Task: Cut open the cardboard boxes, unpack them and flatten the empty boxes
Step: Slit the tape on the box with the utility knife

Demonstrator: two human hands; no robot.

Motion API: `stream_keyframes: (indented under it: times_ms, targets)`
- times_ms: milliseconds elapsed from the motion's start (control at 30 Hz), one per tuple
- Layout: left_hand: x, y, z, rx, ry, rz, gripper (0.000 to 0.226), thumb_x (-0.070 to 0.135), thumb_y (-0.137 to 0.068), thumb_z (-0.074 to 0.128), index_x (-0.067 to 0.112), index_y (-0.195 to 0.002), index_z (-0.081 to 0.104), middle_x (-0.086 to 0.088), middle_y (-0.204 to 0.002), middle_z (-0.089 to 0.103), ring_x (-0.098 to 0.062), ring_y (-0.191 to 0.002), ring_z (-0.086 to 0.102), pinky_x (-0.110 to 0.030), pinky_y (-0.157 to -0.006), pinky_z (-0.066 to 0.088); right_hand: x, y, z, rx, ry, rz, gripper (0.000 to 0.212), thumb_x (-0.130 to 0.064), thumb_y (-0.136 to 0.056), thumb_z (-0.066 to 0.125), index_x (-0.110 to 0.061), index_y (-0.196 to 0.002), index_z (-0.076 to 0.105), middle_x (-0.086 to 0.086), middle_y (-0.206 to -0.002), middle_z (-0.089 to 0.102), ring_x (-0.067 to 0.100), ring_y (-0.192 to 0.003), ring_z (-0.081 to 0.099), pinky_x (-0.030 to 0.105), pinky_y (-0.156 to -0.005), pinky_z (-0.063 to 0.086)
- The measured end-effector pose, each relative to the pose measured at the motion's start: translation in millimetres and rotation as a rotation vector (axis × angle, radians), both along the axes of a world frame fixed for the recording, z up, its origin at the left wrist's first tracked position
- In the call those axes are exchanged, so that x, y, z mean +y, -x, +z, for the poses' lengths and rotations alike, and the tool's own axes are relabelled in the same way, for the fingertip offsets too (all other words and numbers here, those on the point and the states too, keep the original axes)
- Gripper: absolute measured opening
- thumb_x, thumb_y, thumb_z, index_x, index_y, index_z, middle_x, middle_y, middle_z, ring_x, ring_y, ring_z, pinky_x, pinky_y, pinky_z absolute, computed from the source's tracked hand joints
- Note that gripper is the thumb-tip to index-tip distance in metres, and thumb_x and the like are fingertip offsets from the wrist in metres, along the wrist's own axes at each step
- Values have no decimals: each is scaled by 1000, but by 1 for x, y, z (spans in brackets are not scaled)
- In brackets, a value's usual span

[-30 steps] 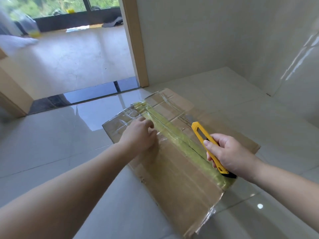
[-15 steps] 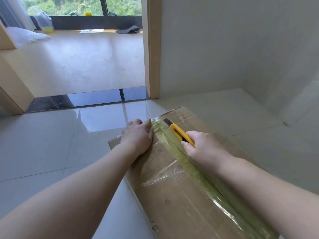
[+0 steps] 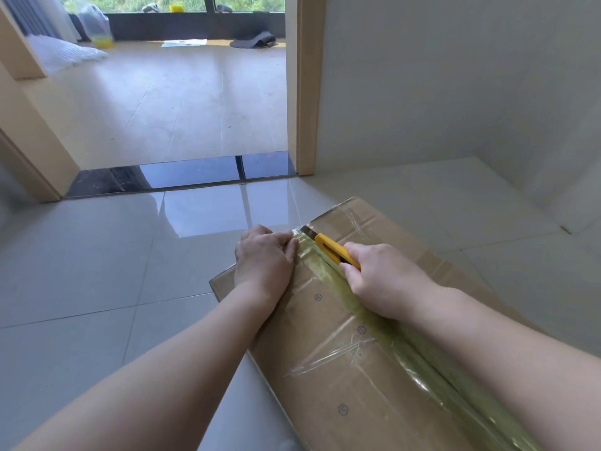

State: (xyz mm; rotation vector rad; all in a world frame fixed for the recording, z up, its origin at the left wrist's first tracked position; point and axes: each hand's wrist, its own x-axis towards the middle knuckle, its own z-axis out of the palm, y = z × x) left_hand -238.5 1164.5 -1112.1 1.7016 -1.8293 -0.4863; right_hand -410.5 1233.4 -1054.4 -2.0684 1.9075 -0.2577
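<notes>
A brown cardboard box [image 3: 328, 375] lies on the tiled floor, its top seam sealed with a greenish tape strip [image 3: 383, 323] that runs its length. My left hand [image 3: 264, 259] presses flat on the box top near the far end, left of the tape. My right hand [image 3: 385, 278] grips a yellow utility knife [image 3: 331, 247]. The knife's blade tip sits on the tape at the box's far edge.
A wooden door frame [image 3: 305, 92] and a grey wall [image 3: 455, 76] stand just beyond the box. A dark threshold strip [image 3: 182, 177] leads into another room with a plastic bag [image 3: 94, 24] and papers [image 3: 185, 43] by the window.
My right hand has carried the knife from the near part of the tape to the box's far edge. My left hand shifted toward that far end, and my view came closer to the box.
</notes>
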Motion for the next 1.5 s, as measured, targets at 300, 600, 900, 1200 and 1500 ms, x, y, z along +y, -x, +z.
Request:
stream_keyframes:
  times_ms: [300,600,900,1200,1500]
  targets:
    - [0,1,-2,-36,25,6,29,39,-95,50,29,-113,69,-1,-102,53,-21,-104,42,-29,-92,29,-12,-9,1,118,-11,24,16,-28,-95,44,-16,-84,45,-4,-67,40,15,-59,40,24,-46,23]
    - [-1,1,-3,13,58,-3,26,35,-94,53,25,-109,71,-1,-96,55,-21,-99,46,-30,-91,32,-18,-14,-8,54,-8,31,20,-25,-95,45,-14,-80,41,-1,-65,41,15,-57,38,24,-46,23]
    - [-1,-1,3,127,25,7,22,33,-92,55,28,-107,72,-1,-95,59,-23,-99,52,-40,-93,43,-14,-9,-3,50,-12,35,19,-27,-96,44,-15,-82,43,0,-67,45,13,-57,41,25,-47,27]
    - [-1,-1,6,63,15,-8,21,28,-94,52,19,-100,70,-2,-96,58,-23,-98,52,-41,-93,43,-28,-19,-2,15,-66,31,28,-28,-95,45,-21,-69,38,-2,-69,43,9,-58,39,25,-48,25]
    - [-10,1,6,-21,-59,3,26,37,-96,46,22,-102,66,1,-101,58,-23,-96,55,-36,-87,42,-12,-9,-3,67,-27,47,17,-26,-95,45,-15,-82,44,-2,-66,43,10,-54,41,24,-45,25]
